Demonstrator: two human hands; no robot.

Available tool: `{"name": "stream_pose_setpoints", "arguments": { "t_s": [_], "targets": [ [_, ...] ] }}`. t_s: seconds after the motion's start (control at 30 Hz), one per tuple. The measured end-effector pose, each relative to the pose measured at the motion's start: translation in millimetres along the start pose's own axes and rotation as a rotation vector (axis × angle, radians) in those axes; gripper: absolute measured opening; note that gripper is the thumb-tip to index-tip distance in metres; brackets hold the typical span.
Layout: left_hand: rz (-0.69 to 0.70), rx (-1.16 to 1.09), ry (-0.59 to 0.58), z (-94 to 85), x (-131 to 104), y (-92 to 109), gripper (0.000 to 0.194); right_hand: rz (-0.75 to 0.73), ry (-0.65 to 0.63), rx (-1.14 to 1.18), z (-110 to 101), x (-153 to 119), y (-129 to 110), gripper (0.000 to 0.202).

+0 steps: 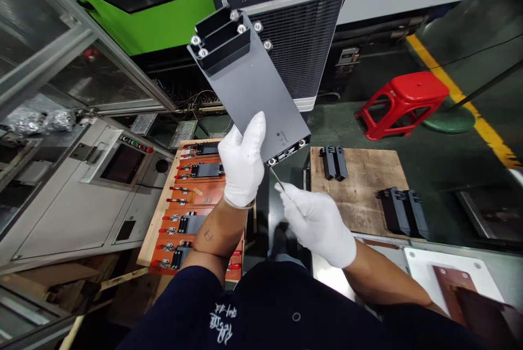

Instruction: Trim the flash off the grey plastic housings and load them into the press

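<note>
Left hand grips the grey plastic panel raised mid-air; right hand pinches a thin blade at its lower edge; best to keep the panel steady and scrape lightly

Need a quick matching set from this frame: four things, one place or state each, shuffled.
Things:
1. grey panel
2. thin tool
3. red stool
4. small black parts

Places or states:
A. standing on the floor at the right
B. held up in the left hand
C. lying on the wooden board
D. pinched in the right hand, tip at the panel's lower edge

Pairs: 1-B, 2-D, 3-A, 4-C
</note>
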State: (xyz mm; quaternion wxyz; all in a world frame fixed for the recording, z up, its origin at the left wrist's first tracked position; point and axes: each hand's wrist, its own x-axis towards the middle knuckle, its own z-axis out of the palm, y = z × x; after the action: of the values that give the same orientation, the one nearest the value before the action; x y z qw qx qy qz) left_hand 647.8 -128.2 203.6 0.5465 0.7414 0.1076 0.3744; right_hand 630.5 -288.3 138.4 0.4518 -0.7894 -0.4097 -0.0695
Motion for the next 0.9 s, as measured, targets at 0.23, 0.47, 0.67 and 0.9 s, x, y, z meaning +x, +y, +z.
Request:
{"name": "stream_pose_setpoints", "arguments": {
  "t_s": [0.23,0.47,0.67,0.9],
  "targets": [
    [-0.039,0.057,-0.048,-12.3,3.4,-21.8,0.024,0.211,0.215,0.282,-3.9,-1.7,20.3,0.028],
    [-0.285,0.122,-0.374,2.7,-28.9,-67.6,0.023,0.668,0.101,0.696,-0.1,59.0,84.4,0.033],
    [-0.489,0.168,-0.582,26.5,-50.5,-129.4,0.036,0.82,0.131,0.933,20.5,65.2,142.4,0.034],
    [-0.857,0.061,-0.618,16.9,-102.5,-178.2,0.04,1.004,0.392,-0.006,-44.4,54.1,267.4,0.045]
  ]
}}
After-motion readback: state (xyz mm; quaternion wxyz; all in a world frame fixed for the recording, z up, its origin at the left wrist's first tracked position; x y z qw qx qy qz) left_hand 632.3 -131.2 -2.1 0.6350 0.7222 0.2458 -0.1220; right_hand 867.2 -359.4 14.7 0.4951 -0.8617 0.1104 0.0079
